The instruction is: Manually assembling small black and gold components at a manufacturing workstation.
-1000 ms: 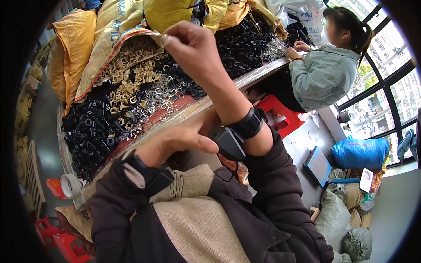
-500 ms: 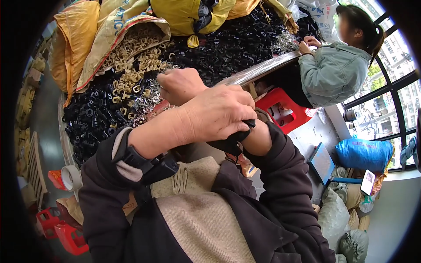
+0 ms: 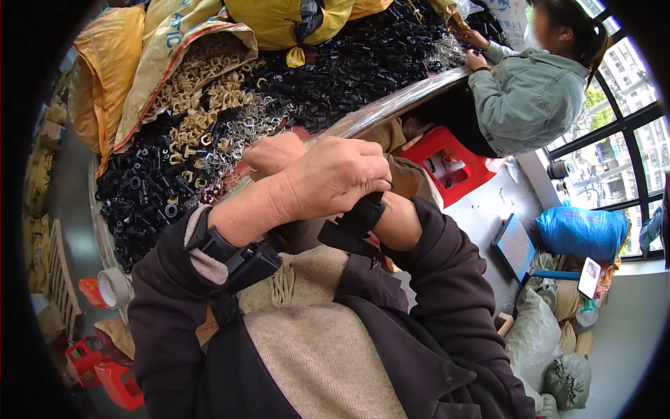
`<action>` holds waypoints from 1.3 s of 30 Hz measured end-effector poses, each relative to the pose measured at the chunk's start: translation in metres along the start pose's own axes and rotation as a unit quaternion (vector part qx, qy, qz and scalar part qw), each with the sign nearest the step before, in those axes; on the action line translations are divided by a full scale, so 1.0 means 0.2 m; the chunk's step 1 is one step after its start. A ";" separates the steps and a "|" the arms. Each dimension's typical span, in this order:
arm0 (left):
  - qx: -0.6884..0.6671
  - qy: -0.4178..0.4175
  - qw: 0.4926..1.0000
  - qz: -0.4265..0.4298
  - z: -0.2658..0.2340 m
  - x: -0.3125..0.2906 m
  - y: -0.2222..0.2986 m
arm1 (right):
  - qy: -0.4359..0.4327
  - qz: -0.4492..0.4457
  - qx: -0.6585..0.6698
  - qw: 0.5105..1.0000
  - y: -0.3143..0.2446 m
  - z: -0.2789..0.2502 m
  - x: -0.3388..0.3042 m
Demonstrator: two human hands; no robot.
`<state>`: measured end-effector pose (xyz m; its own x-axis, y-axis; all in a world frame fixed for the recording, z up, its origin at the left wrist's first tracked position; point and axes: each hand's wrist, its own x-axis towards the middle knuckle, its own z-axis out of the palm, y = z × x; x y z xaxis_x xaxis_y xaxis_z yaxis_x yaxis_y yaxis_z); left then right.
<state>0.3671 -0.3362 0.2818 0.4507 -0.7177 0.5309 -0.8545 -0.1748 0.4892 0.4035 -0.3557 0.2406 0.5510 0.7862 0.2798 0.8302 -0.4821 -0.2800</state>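
My left hand (image 3: 336, 174) reaches across my body, its fingers closed on a black wrist strap (image 3: 370, 209) around my right wrist. A dark flat piece hangs from that strap. Beyond it, partly covered by the left hand, my right hand (image 3: 271, 155) is curled into a loose fist; its fingertips are hidden. On my left wrist sits another black strap with a bulky dark device (image 3: 255, 262). Ahead of both hands lie silvery metal clips (image 3: 262, 124), beige clip-shaped parts (image 3: 199, 126) and black plastic parts (image 3: 150, 174), heaped on the table.
Woven sacks (image 3: 108, 70) and a yellow bag (image 3: 279, 24) stand on the table's far side. At the right, a co-worker (image 3: 523, 98) handles parts beside a red stool (image 3: 447, 164). A tape roll (image 3: 114, 288) rests by the left edge. A blue sack (image 3: 583, 237) lies near the window.
My left hand has shifted slightly left, and more of the black strap and its dark piece shows. The co-worker's far hand has moved toward the bag. The whole view has shifted slightly.
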 end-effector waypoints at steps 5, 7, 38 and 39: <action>-0.061 0.026 0.996 -0.055 0.00 -0.01 -0.02 | 0.038 -0.017 0.037 0.998 -0.03 0.07 -0.01; -0.073 0.032 0.993 -0.090 0.00 -0.01 -0.01 | 0.053 -0.021 0.052 0.997 -0.01 0.09 0.01; -0.047 0.069 0.966 -0.243 0.03 0.08 -0.20 | 0.180 -0.043 0.267 0.946 0.21 0.41 -0.11; -0.042 0.069 0.963 -0.256 0.03 0.08 -0.22 | 0.160 -0.041 0.264 0.950 0.23 0.40 -0.10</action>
<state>0.4099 -0.3438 0.2655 0.8421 -0.4550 0.2896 -0.4903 -0.4219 0.7627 0.4244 -0.3624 0.1485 0.5549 0.6136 0.5617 0.7591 -0.0971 -0.6437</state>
